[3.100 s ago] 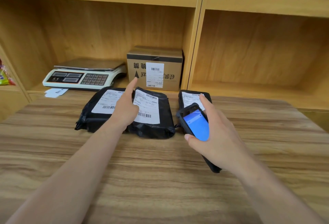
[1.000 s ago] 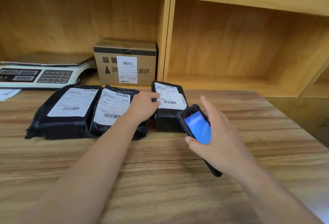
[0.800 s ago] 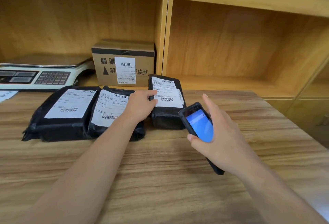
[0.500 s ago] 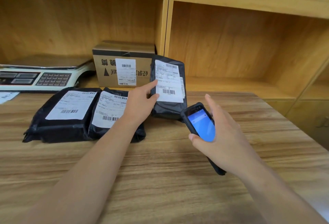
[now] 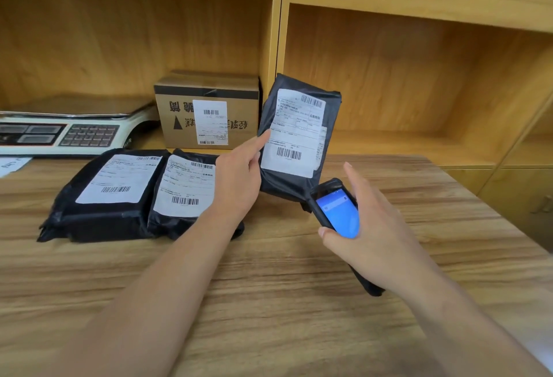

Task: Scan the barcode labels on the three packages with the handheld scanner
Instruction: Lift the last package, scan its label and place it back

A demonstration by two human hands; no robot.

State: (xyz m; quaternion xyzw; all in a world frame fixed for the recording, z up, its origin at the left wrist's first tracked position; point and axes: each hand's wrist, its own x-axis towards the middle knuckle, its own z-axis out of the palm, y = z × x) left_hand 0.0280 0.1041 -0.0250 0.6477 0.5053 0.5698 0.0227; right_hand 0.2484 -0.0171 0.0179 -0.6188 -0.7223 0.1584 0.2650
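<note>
Head view: left hand (image 5: 239, 179) gripping third package (image 5: 299, 137), tilted up off counter (image 5: 269, 286); right hand (image 5: 374, 239) wrapped around scanner (image 5: 336, 215). Probably last scan; earlier scans unconfirmable.

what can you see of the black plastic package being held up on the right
The black plastic package is a soft, wrinkled poly mailer, tipped up on its lower end so its face looks at the camera. A white shipping label with two barcodes covers its front. The left hand grips its left edge; the black handheld scanner overlaps its lower corner.
</note>
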